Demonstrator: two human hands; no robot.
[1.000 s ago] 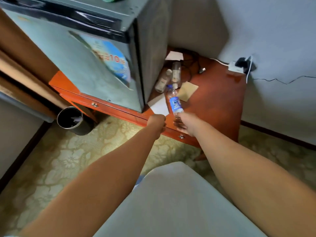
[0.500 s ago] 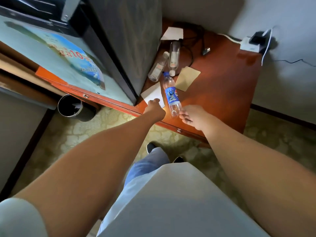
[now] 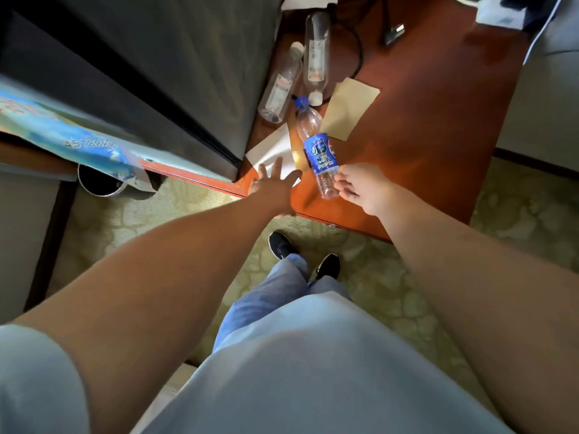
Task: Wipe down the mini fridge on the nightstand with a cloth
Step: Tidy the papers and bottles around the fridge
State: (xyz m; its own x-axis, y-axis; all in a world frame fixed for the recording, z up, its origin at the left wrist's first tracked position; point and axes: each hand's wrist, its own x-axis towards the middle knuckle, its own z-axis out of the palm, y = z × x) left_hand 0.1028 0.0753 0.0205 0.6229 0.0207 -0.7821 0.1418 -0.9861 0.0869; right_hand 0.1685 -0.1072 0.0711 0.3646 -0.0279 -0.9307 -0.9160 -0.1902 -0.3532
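- a round dark bin point(image 3: 100, 183) stands on the patterned carpet at the far left, below the nightstand's front edge; a blue poster point(image 3: 62, 136) hangs off the fridge door above it
- the mini fridge point(image 3: 150, 73) sits on the left part of the nightstand point(image 3: 423, 136); its dark side wall faces the bare wood, and its front right corner comes close to the nightstand's front edge
- the left hand point(image 3: 275, 186) reaches over the front edge just right of that corner, fingers spread wide and straight — fingertips on a white sheet point(image 3: 272, 148) lying against the fridge's base; it holds nothing
- two clear bottles point(image 3: 282, 86) lie on their sides along the fridge wall, toward the back edge; one has a white cap
- a pepsi bottle point(image 3: 319, 151) with a blue label lies on its side near the front edge, blue cap pointing back toward a tan card point(image 3: 351, 111)
- the right hand point(image 3: 360, 186) is at the bottle's base end, fingers loosely bent and touching it; whether it grips the bottle — cannot tell
- a black cable and plug point(image 3: 393, 32) lie near the back edge; the cloth is not recognisable in this view
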